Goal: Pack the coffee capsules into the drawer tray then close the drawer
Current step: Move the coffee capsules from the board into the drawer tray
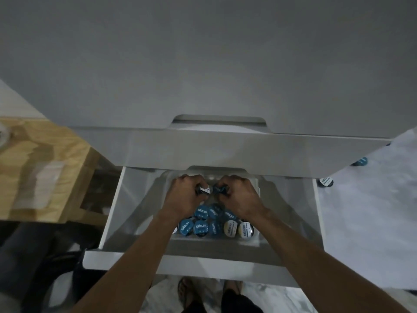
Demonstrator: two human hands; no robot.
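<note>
Packing is underway: I am lowering my left hand (185, 193) and right hand (237, 193), each gripping a capsule (203, 190), into the tray (252, 241) at frame centre (two strays (326, 182) are waiting at right), aiming for its bare far end.

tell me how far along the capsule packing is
Partly done: about two rows of capsules already sit in the tray. In hand: the left hand and right hand each grip a capsule over the tray's far end. Left: two capsules on the floor, then shutting the open drawer.
</note>
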